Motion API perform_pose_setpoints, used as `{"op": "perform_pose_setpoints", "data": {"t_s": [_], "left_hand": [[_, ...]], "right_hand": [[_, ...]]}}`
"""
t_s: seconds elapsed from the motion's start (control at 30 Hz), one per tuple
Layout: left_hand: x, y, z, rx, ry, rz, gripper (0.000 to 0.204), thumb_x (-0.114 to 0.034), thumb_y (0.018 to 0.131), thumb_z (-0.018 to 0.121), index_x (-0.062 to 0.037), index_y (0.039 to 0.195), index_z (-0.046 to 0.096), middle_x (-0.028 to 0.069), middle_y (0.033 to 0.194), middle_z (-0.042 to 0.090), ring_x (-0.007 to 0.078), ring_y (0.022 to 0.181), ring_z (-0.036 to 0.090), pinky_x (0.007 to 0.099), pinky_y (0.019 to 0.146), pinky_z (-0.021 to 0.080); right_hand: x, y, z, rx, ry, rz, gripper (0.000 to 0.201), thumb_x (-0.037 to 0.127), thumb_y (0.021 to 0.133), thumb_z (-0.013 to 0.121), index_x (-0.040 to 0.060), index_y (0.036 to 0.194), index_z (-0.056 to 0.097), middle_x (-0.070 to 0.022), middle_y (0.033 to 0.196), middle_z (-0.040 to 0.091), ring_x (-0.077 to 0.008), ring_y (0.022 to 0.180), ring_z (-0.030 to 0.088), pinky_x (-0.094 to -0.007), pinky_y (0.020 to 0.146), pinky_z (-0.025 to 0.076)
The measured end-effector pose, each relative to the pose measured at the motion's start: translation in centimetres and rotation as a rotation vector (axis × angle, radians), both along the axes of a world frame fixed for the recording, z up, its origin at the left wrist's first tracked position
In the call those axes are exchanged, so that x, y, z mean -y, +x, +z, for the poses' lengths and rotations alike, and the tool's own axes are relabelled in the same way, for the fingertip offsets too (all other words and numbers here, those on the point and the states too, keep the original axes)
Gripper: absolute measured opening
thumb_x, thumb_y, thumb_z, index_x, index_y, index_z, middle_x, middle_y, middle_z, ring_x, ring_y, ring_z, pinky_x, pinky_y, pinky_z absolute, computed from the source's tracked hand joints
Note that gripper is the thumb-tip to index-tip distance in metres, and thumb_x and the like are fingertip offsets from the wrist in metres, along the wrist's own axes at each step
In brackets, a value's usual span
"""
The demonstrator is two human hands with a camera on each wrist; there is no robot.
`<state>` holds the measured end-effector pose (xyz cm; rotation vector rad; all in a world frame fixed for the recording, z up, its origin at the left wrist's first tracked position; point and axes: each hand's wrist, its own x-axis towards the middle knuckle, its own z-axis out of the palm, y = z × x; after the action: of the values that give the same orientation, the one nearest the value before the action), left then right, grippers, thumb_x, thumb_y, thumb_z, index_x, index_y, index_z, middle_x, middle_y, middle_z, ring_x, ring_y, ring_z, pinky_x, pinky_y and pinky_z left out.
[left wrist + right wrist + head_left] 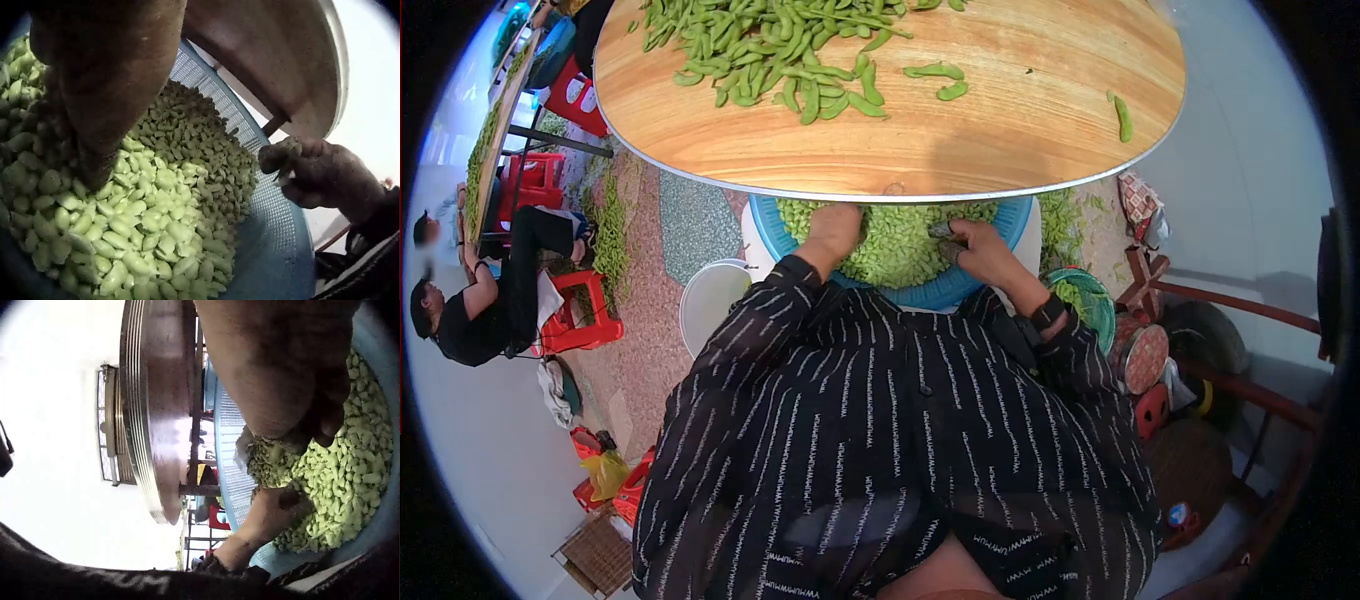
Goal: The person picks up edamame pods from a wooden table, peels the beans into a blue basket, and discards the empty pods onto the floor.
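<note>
Now showing: green beans (900,255) heaped in a blue basin (269,262) below the worktop (1050,80)

And the left hand (832,232) is right down at the beans, fingertips pointing into the heap; they are hidden there, so no telling whether they grip anything. Across from it, the right hand (985,250) hangs above the heap near the basin's right side, fingers bent towards the thumb. The left wrist view gives a small pale bit at those fingertips, too blurred to name, so I can't say whether it is held. Dark coverings show on the right fingertips, too!

The beans themselves sit loose against the basin's mesh wall, brightly lit in one patch and shaded further back. Up top, whole green pods (770,50) crowd the far left of the worktop, a couple lie near the middle, and a lone pod (1123,118) rests out by the right edge.

Down at the left, a white bucket (700,315) stands close by the wearer's sleeve; over on the right, a green basket (1108,325) with green stuff inside. Further left, a person in black (465,320) sits beside a red stool (585,325), with more greenery (610,235) strewn over the floor.
</note>
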<state>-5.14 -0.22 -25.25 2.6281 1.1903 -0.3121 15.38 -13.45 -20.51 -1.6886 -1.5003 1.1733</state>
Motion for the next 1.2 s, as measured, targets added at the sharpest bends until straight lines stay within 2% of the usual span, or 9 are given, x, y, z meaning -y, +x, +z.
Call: {"op": "perform_pose_setpoints", "data": {"t_s": [0.17,0.37,0.53,0.7,0.8,0.87,1.03,1.1,1.2], "left_hand": [[-0.5,-0.8,-3.0,0.119,0.079,-0.071,0.018,-0.017,0.071,0.049,-0.0086,0.08,0.062,0.014,0.081,0.061,0.0291,0.074,0.06,0.0387,0.065,0.048],[-0.4,-2.8,1.9,0.251,-0.183,0.101,0.02,-0.019,0.066,0.056,-0.0082,0.082,0.06,0.0155,0.077,0.06,0.0348,0.07,0.057,0.0431,0.062,0.045],[0.2,-6.6,4.4,1.001,-0.588,0.336,0.013,0.001,0.07,0.058,0.0026,0.083,0.056,0.0042,0.07,0.057,0.0093,0.061,0.052,0.0232,0.051,0.042],[0.6,-13.5,7.0,1.069,-0.502,0.652,0.013,-0.001,0.076,0.057,-0.0005,0.089,0.057,0.002,0.074,0.059,0.007,0.064,0.053,0.0187,0.053,0.042],[-0.3,-19.5,5.9,1.036,-0.315,0.75,0.018,-0.006,0.076,0.059,-0.0014,0.093,0.056,0.0064,0.076,0.059,0.0128,0.061,0.055,0.0235,0.053,0.044],[-0.4,-21.2,6.6,0.123,0.353,0.697,0.026,-0.012,0.076,0.059,-0.0034,0.1,0.055,0.0108,0.079,0.059,0.0211,0.061,0.056,0.0293,0.054,0.045],[0.1,-17.8,8.0,0.475,0.113,0.712,0.04,-0.016,0.076,0.06,-0.0071,0.112,0.048,0.0118,0.089,0.058,0.0297,0.074,0.055,0.0371,0.067,0.045],[1.0,-15.5,6.8,0.643,0.257,0.27,0.036,-0.016,0.077,0.056,-0.0079,0.111,0.05,0.0134,0.096,0.056,0.0288,0.084,0.054,0.0385,0.074,0.043],[2.7,-15.2,3.6,0.251,0.377,0.08,0.029,-0.016,0.078,0.052,-0.0073,0.105,0.054,0.0143,0.102,0.053,0.0275,0.092,0.051,0.0387,0.076,0.042]], "right_hand": [[1.2,-0.1,1.3,-0.185,0.012,-0.098,0.017,-0.002,0.07,0.052,-0.0021,0.087,0.056,-0.0125,0.07,0.058,-0.0125,0.067,0.052,-0.028,0.06,0.042],[1.4,0.7,1.2,-0.229,0.036,-0.119,0.023,-0.003,0.07,0.051,-0.002,0.092,0.056,-0.0096,0.076,0.06,-0.0101,0.074,0.051,-0.0249,0.066,0.042],[1.1,0.7,1.9,-0.215,0.001,-0.127,0.029,-0.012,0.067,0.043,-0.0023,0.091,0.056,0.0005,0.078,0.056,-0.0073,0.076,0.048,-0.0211,0.065,0.04],[1.1,1.2,0.4,-0.16,-0.026,-0.112,0.032,-0.012,0.067,0.042,-0.0017,0.093,0.056,0.0,0.079,0.056,-0.008,0.076,0.049,-0.021,0.067,0.04],[0.9,1.1,-0.1,-0.151,-0.011,-0.118,0.026,-0.006,0.068,0.047,-0.0009,0.092,0.056,-0.0064,0.078,0.058,-0.0107,0.073,0.05,-0.0247,0.065,0.041],[0.7,0.8,0.1,-0.161,0.015,-0.121,0.022,0.0,0.07,0.051,-0.0003,0.091,0.056,-0.0127,0.076,0.059,-0.0132,0.069,0.051,-0.0282,0.064,0.042],[0.0,-0.2,2.2,-0.163,-0.051,-0.136,0.022,0.001,0.071,0.052,0.0003,0.093,0.056,-0.0122,0.074,0.059,-0.0127,0.068,0.05,-0.028,0.063,0.041],[-0.1,-0.4,2.5,-0.14,-0.055,-0.13,0.023,0.001,0.071,0.052,0.0004,0.094,0.056,-0.0121,0.074,0.059,-0.013,0.068,0.05,-0.0282,0.064,0.042],[0.3,-0.2,2.3,-0.133,-0.048,-0.124,0.022,0.002,0.072,0.053,0.0006,0.094,0.056,-0.0106,0.072,0.058,-0.0128,0.065,0.049,-0.0274,0.062,0.041]]}}
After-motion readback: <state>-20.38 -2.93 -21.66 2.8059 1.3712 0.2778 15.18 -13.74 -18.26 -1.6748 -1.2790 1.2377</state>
